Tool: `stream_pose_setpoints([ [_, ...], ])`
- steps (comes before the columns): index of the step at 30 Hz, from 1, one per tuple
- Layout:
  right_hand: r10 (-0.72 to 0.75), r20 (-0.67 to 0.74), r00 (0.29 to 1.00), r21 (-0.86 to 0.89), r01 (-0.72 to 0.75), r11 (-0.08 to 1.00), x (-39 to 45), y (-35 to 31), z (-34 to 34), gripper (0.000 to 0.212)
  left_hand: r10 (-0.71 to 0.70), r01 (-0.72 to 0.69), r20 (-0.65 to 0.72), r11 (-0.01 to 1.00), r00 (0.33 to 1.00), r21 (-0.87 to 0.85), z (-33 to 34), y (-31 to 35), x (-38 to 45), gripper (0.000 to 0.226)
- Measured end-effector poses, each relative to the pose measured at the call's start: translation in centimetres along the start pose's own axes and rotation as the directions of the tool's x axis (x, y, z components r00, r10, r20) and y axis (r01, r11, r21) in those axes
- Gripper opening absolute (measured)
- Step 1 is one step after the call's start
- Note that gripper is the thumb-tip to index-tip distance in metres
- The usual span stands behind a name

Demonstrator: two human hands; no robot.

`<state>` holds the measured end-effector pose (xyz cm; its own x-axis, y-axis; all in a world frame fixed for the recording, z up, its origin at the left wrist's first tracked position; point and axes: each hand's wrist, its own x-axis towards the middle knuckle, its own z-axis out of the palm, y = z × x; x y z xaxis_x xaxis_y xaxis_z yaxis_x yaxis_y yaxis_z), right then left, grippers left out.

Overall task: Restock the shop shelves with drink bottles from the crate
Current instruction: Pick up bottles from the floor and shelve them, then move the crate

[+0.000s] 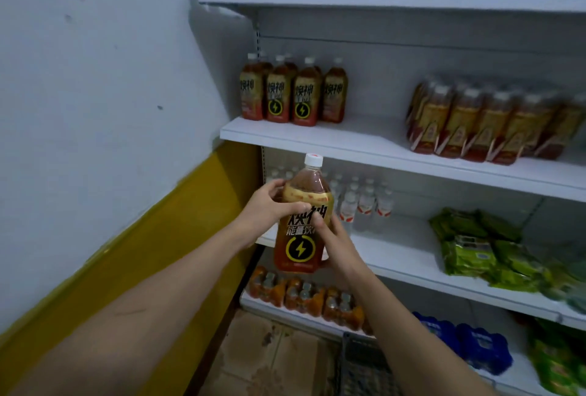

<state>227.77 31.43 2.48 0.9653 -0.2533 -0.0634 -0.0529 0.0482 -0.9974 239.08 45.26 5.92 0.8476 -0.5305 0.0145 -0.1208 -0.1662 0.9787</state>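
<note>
Both hands grip one upright energy drink bottle (302, 221) at frame centre: left hand (272, 205) round its shoulder, right hand (333, 237) round its label. Matching bottles (293, 93) stand on the upper-centre shelf (364, 142); the dark crate (361, 364) sits bottom centre, contents unclear

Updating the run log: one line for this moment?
held: energy drink bottle, upright | left hand grips shoulder | right hand grips side | place: before middle shelf
</note>
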Motion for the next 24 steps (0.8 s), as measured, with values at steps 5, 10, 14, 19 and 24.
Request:
stream_pose_setpoints([
  [5, -0.003, -0.025, 1.000, 0.028, 0.003, 1.000, 2.6, -3.4, -5.1, 0.062, 0.019, -0.021, -0.022, 0.995, 1.000, -0.102, 4.7, 3.5, 3.6, 0.065],
  [10, -0.097, -0.082, 0.992, 0.033, 0.100, 0.994, 3.9, -6.2, -11.2, 0.060, 0.030, -0.018, 0.047, 0.971, 0.998, -0.240, 11.0, 6.9, 6.3, 0.069],
  [14, -0.149, -0.076, 0.986, 0.006, 0.149, 0.989, 4.7, -7.7, -15.5, 0.056, 0.011, 0.026, 0.117, 0.951, 0.993, -0.309, 14.8, 8.2, 8.3, 0.072],
  [19, -0.179, -0.088, 0.980, 0.006, 0.180, 0.984, 6.1, -8.6, -19.2, 0.063, -0.064, 0.131, 0.220, 0.943, 0.973, -0.307, 17.0, 8.0, 9.9, 0.081],
  [24, -0.172, -0.082, 0.982, 0.040, 0.176, 0.984, 7.7, -8.8, -20.5, 0.069, -0.017, 0.064, 0.115, 0.906, 0.993, -0.418, 18.7, 8.0, 11.7, 0.074],
])
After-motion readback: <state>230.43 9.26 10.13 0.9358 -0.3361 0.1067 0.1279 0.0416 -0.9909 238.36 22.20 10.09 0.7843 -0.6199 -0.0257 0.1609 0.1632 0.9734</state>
